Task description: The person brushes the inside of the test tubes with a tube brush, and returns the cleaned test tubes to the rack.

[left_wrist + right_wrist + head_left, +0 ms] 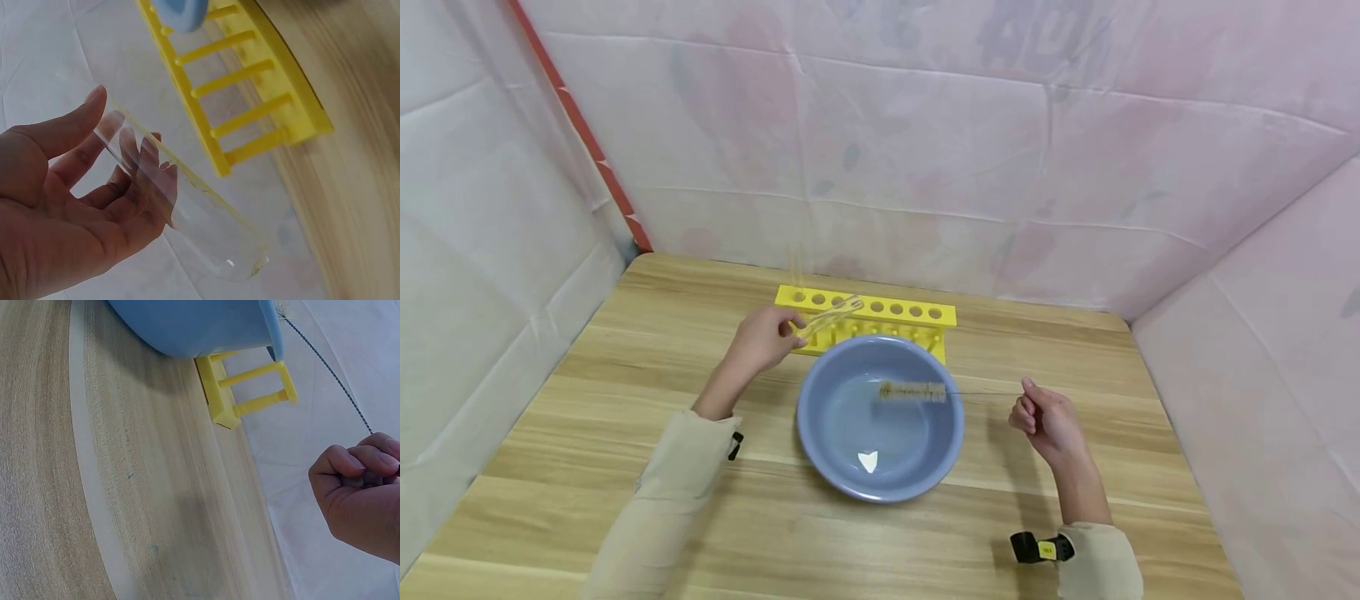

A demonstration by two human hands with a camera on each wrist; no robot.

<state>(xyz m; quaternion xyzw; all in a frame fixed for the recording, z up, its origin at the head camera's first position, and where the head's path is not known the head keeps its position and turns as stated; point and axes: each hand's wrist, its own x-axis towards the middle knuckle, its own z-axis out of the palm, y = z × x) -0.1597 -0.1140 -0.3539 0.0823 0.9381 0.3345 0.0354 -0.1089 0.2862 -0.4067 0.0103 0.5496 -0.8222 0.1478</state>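
My left hand [765, 337] pinches a clear glass test tube [832, 317] near one end, tilted above the yellow test tube rack [868, 307]. In the left wrist view, the rounded end of the tube [231, 256] points away from the fingers. My right hand [1051, 419] grips the twisted wire handle [331, 372] of a test tube brush, fingers curled round it. The bristles [913, 391] extend over the blue basin [806, 417], which holds clear water. Whether the bristles touch the water I cannot tell.
Behind the basin stands the rack, partly hidden by its rim. A faint transparent tube [796, 271] stands upright in the rack's leftmost hole. The wooden table [865, 550] is bordered by pale sheet walls [925, 142] at the back and sides.
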